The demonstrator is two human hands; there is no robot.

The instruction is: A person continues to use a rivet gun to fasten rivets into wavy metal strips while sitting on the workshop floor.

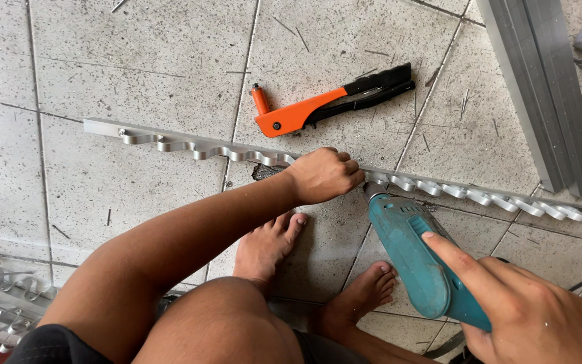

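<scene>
From the head camera, the left hand (323,174) was closed in a fist over the long aluminium rail (190,147) with its row of wavy hooks, pressing it to the tiled floor (48,195) near the rail's middle. The right hand (530,310) was wrapped around the teal electric drill (417,256), forefinger laid straight along its body, with the chuck touching the rail just beside the left fist.

Beyond the rail lay an orange and black hand riveter (325,104). Grey metal profiles (540,87) ran toward the floor's top right corner. Two bare feet (267,246) stood near the rail. The drill bit was hidden behind the fist; more wavy metal strips (1,303) at the bottom left were cut off.
</scene>
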